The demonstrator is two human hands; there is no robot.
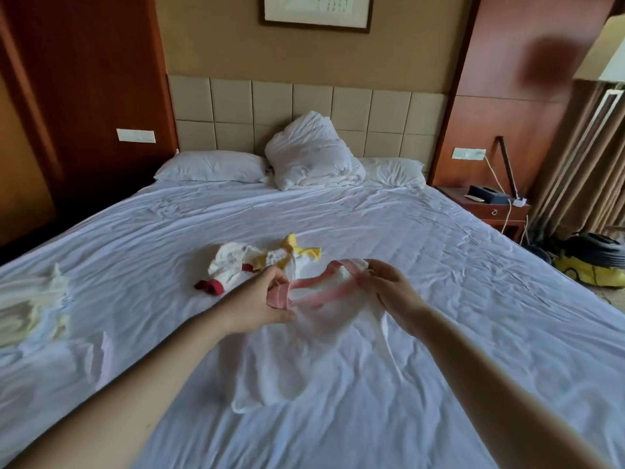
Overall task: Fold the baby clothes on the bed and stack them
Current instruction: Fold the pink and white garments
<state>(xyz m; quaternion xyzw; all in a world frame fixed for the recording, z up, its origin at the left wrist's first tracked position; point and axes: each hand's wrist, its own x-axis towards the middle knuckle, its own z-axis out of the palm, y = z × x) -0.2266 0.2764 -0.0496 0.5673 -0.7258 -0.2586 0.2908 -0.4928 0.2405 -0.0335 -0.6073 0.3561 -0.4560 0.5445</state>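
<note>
A white baby garment with pink trim (314, 336) lies spread on the bed's white sheet (439, 265), its body trailing toward me. My left hand (260, 304) pinches the pink trim at the garment's left shoulder. My right hand (389, 292) pinches the pink trim at the right shoulder. Just beyond my hands sits a crumpled heap of small clothes (250, 262), white with yellow and dark red cuffs. At the bed's left edge lies a blurred pile of pale yellow and white clothes (33, 306).
Pillows (213, 165) and a bundled white duvet (313, 154) sit at the headboard. A nightstand (490, 204) with a tissue box and cables stands right of the bed. A yellow and black machine (595, 262) sits on the floor by the curtain.
</note>
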